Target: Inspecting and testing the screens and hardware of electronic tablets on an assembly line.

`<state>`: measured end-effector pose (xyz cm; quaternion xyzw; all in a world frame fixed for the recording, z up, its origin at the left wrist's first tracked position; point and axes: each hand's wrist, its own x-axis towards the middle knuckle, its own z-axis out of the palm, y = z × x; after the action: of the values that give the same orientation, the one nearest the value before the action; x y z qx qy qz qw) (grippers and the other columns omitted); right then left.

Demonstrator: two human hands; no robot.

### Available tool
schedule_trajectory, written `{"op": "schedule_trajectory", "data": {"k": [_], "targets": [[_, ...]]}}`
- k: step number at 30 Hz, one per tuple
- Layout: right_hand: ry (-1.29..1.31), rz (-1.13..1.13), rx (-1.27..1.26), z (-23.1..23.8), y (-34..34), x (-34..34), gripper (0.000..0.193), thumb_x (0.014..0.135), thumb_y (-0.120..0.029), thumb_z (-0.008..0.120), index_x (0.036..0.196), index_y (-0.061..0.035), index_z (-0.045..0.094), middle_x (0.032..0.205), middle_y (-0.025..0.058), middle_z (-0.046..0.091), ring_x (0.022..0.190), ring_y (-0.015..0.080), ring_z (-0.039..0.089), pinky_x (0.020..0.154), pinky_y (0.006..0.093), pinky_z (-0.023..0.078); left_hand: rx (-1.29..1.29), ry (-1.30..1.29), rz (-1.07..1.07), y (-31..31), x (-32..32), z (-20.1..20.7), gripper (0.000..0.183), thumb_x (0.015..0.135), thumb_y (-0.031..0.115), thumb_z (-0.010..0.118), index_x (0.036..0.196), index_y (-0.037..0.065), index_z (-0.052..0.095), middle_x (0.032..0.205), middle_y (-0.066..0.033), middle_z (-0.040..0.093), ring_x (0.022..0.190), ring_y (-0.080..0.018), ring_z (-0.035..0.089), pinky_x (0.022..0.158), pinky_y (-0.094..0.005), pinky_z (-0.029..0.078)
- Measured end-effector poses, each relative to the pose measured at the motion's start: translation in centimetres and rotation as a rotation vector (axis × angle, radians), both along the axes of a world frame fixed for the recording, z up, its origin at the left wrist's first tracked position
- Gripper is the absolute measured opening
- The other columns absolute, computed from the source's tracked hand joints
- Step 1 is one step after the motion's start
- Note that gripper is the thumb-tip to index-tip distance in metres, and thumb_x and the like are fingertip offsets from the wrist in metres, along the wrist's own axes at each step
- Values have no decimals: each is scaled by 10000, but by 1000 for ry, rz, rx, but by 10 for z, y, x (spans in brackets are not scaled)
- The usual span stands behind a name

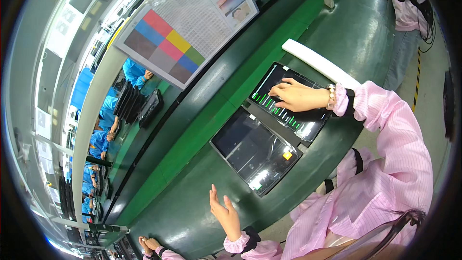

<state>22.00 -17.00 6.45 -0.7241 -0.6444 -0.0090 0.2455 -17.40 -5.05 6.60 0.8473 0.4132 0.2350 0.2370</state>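
Observation:
My right hand (298, 97) lies over a lit tablet (312, 127), fingers spread and touching or just above its dark screen, which shows green and white lines. Nothing is held in that hand, and it covers part of the screen. Next to this tablet lies a second tablet (252, 147) with a dark, reflective screen and a small orange-yellow square (287, 155) near one corner. My left hand (225, 215) is raised over the bench in front of the second tablet, fingers apart, holding nothing.
A long white bar (320, 63) lies beyond the lit tablet on the green bench (187, 202). A chart board (187, 24) with coloured squares hangs at upper left. Another person's hands (150, 244) are at lower left; a person in pink (409, 0) stands at upper right. Workers in blue sit across the line.

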Motion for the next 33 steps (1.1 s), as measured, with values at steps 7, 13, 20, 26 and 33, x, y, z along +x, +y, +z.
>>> {"op": "schedule_trajectory", "data": {"k": [7, 13, 20, 26, 33], "targets": [[8, 139, 39, -5, -31, -78, 521, 904, -353, 509, 1147, 106, 469, 1155, 249, 548, 1112, 325, 529, 1058, 431, 287, -158, 156, -295, 7, 20, -44, 534, 977, 275, 338, 1344, -109, 280, 1456, -273, 183, 1378, -391, 114, 1112, -432, 129], [136, 82, 54, -21, -47, -138, 714, 905, -399, 502, 1259, 193, 319, 1271, 353, 406, 1264, 411, 362, 1093, 448, 235, -263, 34, -288, -5, 31, -61, 566, 1003, 294, 243, 1421, -59, 93, 1496, -239, 56, 1396, -358, 32, 1125, -404, 54], [300, -10, 124, -30, -47, -150, 759, 920, -435, 457, 1279, 207, 270, 1319, 370, 332, 1301, 433, 289, 1094, 453, 233, -869, -523, -88, -27, 52, -38, 638, 984, 476, 208, 1437, 29, 179, 1471, -102, 246, 1343, -224, 246, 1105, -357, 180], [382, 0, 134, -35, -52, -143, 775, 921, -451, 451, 1271, 215, 265, 1318, 373, 330, 1298, 433, 292, 1100, 445, 224, -1117, -859, -60, -42, 66, 9, 573, 971, 468, 315, 1364, 50, 325, 1351, -70, 409, 1212, -213, 420, 1018, -394, 334], [439, 88, 101, -36, -57, -131, 719, 935, -418, 442, 1307, 172, 263, 1368, 347, 281, 1340, 420, 208, 1107, 445, 202, -1033, -954, 28, -25, 65, -26, 378, 944, 266, 497, 1235, 25, 473, 1168, -63, 567, 1039, -196, 563, 870, -365, 470]]}}
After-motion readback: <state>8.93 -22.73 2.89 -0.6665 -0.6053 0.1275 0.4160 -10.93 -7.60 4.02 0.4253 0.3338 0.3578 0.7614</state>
